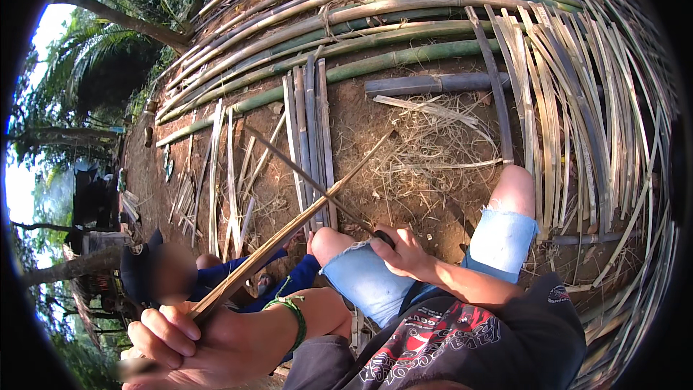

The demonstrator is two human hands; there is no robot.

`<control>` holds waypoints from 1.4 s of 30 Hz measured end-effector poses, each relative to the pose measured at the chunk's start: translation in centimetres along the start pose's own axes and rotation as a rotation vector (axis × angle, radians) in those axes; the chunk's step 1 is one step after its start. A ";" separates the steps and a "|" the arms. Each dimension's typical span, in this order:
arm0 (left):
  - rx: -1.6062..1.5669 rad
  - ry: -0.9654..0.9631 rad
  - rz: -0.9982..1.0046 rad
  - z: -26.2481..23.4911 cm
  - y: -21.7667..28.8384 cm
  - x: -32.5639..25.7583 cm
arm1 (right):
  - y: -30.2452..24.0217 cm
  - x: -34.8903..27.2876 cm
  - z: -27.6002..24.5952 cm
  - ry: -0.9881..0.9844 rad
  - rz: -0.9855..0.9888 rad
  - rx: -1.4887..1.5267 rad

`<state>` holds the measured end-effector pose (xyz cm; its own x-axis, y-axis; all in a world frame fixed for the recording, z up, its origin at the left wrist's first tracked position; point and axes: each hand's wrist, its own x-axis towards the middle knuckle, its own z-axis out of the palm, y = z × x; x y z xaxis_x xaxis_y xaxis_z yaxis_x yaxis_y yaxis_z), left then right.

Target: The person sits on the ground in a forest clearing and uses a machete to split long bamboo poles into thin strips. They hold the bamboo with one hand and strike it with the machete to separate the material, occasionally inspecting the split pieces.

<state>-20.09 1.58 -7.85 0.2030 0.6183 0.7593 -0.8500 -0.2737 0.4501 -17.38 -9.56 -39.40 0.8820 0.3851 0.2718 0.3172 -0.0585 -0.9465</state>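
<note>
My left hand [180, 339], with a green cord bracelet at its wrist, is closed around a long split bamboo strip [253, 258]. The strip slants from the lower left up toward the middle and narrows at its far end. My right hand [406, 254] grips the dark handle of a long-bladed knife [289, 164]. Its thin blade points up and left, crossing the bamboo strip in front of my knees. At the crossing the two look in contact, but I cannot tell how deep the edge sits.
Split bamboo slats [559, 115] lie in rows at the right. Whole bamboo poles [404, 58] stretch across the back. Pale shavings [433, 141] cover the soil ahead of me. Several dark slats [310, 123] lie left of centre. Another person [155, 267] in blue sits close at my left.
</note>
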 end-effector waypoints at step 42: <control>-0.940 -0.674 -0.322 -4.1 -4.0 5.6 | 25.7 2.8 -4.2 0.024 0.925 -0.095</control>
<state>-17.58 9.15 -7.33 0.4465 -0.0271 0.8944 -0.6791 0.6406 0.3584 -5.26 -13.85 -62.19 0.8050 0.1282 -0.5793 -0.4895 -0.4082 -0.7706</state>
